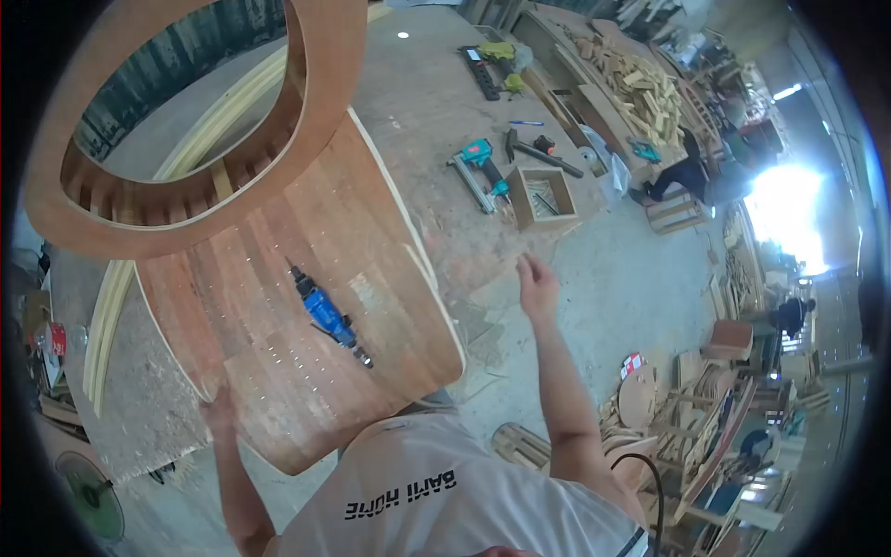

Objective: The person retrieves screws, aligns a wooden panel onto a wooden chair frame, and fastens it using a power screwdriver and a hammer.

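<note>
A curved wooden panel (269,343) with a pale edge and rows of small shiny fasteners lies in front of me. My left hand (220,413) grips its left edge, the fingers partly hidden and a little blurred. On the panel rests a blue air screwdriver (325,316), touched by neither hand. My right hand (538,290) is raised near the table's right edge, its fingers pinched together; whatever they may hold is too small to make out. Just beyond it are a small wooden box (543,200) with metal pieces inside and a teal nail gun (481,172).
A large oval wooden frame (325,93) overlaps the panel's far end. Beyond the box lie a hammer (543,153) and a blue pen (526,123). Wood scraps (650,97) are heaped at upper right. A seated person (682,172) works across the floor. A fan (88,497) stands lower left.
</note>
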The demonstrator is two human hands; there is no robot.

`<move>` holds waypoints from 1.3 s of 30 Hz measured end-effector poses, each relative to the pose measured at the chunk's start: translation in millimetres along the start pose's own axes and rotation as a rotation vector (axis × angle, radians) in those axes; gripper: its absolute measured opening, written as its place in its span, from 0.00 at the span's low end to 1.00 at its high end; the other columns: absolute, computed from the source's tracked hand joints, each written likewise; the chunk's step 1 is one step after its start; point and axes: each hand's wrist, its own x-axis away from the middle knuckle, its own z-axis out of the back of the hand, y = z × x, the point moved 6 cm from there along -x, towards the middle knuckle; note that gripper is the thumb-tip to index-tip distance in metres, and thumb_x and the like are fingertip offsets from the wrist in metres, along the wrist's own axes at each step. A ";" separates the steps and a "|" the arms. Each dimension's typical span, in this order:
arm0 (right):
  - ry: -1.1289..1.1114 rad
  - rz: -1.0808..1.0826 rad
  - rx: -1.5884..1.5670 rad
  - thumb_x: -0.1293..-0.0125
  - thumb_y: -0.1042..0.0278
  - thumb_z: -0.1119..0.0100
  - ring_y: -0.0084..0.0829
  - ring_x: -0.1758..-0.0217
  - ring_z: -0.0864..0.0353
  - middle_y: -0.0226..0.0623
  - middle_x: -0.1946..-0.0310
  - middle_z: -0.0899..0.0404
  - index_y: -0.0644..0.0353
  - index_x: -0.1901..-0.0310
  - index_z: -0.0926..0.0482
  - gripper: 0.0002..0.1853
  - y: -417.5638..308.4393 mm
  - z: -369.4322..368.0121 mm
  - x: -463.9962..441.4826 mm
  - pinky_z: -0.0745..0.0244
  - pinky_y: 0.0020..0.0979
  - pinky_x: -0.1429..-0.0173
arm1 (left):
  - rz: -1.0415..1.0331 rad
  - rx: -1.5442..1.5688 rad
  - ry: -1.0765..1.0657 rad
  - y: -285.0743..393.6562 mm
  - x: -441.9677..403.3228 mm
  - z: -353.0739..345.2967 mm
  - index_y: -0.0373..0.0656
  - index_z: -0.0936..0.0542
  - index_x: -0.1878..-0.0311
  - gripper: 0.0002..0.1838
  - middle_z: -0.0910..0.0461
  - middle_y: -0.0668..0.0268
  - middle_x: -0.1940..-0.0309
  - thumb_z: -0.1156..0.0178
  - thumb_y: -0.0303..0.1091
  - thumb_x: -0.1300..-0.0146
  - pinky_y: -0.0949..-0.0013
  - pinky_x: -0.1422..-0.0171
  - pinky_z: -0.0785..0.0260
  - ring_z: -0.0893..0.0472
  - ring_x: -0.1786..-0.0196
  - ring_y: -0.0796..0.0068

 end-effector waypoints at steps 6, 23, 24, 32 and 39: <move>-0.056 0.471 0.584 0.35 0.60 0.43 0.42 0.58 0.17 0.46 0.62 0.17 0.66 0.56 0.19 0.16 90.8 -24.6 -251.1 0.25 0.37 0.55 | 0.604 0.961 0.101 -55.6 9.3 12.0 0.37 0.34 0.34 0.25 0.22 0.58 0.48 0.57 0.42 0.28 0.63 0.45 0.30 0.21 0.52 0.65; -0.462 0.548 0.938 0.33 0.62 0.49 0.54 0.42 0.26 0.58 0.47 0.25 0.67 0.46 0.27 0.20 160.2 -140.2 -450.6 0.31 0.43 0.42 | 0.287 -0.253 0.278 47.0 38.0 -18.0 0.37 0.20 0.53 0.21 0.19 0.69 0.65 0.28 0.39 0.46 0.72 0.58 0.29 0.23 0.64 0.80; -0.367 0.672 0.969 0.32 0.62 0.49 0.54 0.41 0.27 0.58 0.45 0.26 0.67 0.44 0.27 0.20 146.3 -134.2 -458.7 0.31 0.42 0.41 | 0.229 -0.241 0.241 34.9 34.2 -10.7 0.36 0.22 0.51 0.24 0.19 0.66 0.62 0.28 0.40 0.46 0.70 0.53 0.28 0.21 0.61 0.77; -0.439 0.308 0.034 0.29 0.47 0.51 0.29 0.53 0.25 0.40 0.59 0.24 0.68 0.42 0.31 0.28 -190.6 -87.3 -293.6 0.29 0.28 0.49 | 0.260 -0.251 0.224 49.4 37.8 -24.9 0.32 0.27 0.47 0.30 0.18 0.62 0.61 0.27 0.42 0.46 0.67 0.58 0.26 0.19 0.59 0.74; -1.120 -0.165 -0.015 0.41 0.59 0.43 0.29 0.72 0.24 0.34 0.76 0.25 0.57 0.55 0.22 0.15 -125.7 -208.2 129.9 0.29 0.31 0.70 | -0.042 -0.292 0.170 32.8 26.1 -9.3 0.31 0.26 0.49 0.28 0.17 0.53 0.60 0.28 0.37 0.49 0.64 0.58 0.25 0.16 0.59 0.66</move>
